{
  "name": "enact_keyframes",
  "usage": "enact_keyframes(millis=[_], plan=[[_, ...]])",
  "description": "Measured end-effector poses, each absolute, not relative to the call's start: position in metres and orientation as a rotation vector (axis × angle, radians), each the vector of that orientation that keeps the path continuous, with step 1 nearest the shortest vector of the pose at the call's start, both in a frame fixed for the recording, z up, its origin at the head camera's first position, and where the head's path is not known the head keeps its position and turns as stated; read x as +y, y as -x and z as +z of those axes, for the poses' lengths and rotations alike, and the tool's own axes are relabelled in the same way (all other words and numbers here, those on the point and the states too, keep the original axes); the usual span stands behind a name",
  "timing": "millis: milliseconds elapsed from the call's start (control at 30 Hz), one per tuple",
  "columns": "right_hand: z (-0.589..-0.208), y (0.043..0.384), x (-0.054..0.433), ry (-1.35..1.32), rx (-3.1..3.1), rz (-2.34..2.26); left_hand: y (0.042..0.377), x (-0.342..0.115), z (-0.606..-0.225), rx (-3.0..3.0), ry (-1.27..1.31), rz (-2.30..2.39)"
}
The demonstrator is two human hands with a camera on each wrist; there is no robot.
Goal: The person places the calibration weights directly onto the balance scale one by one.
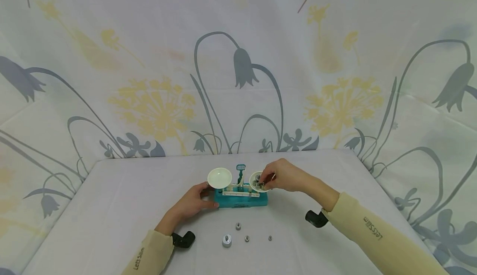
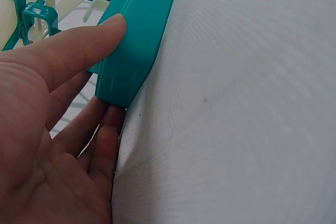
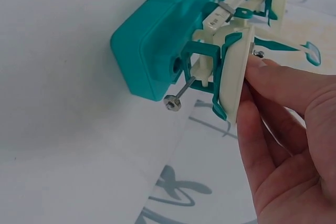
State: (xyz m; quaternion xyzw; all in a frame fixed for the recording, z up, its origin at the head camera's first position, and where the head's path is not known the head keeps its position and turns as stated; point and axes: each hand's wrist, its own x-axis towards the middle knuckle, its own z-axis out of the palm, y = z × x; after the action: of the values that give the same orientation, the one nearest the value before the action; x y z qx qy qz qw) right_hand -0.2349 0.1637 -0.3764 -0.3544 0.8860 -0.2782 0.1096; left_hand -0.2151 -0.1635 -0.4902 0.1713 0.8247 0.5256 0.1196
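A teal balance scale (image 1: 242, 200) stands on the table with two cream pans. My left hand (image 1: 191, 201) grips the left end of its base, with the thumb (image 2: 113, 27) on the front face and the other fingers around the end. The left pan (image 1: 220, 178) holds nothing. In the right pan (image 1: 254, 175) lie several small metal weights (image 1: 257, 177). Over that pan my right hand (image 1: 285, 175) pinches a small metal weight (image 1: 263, 184), its fingertips low among the others and partly hiding them. In the right wrist view the thumb is at the pan's rim.
In front of the scale stand a larger metal weight (image 1: 227, 240) and several smaller ones, among them one nearer the base (image 1: 238, 226) and one at the right (image 1: 270, 238). A threaded rod with a nut (image 3: 172, 102) sticks out from the beam's right end. Flowered cloth (image 1: 238, 101) hangs behind the table.
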Motion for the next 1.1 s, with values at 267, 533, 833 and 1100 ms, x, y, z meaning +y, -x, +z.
enact_keyframes(millis=[267,533,833,1100], plan=[[-0.3760,0.2345,0.1639,1.037,2.598,-0.836,0.2141,-0.1632,-0.4889,2.417,-0.495,1.536],[-0.3758,0.2338,0.1659,1.026,2.591,-0.883,0.2141,-0.1629,-0.4892,2.416,-0.487,1.545],[-0.3731,0.2311,0.1676,1.011,2.580,-0.924,0.2138,-0.1631,-0.4890,2.433,-0.483,1.530],[-0.3722,0.2287,0.1710,1.012,2.579,-0.978,0.2141,-0.1636,-0.4892,2.444,-0.488,1.518]])
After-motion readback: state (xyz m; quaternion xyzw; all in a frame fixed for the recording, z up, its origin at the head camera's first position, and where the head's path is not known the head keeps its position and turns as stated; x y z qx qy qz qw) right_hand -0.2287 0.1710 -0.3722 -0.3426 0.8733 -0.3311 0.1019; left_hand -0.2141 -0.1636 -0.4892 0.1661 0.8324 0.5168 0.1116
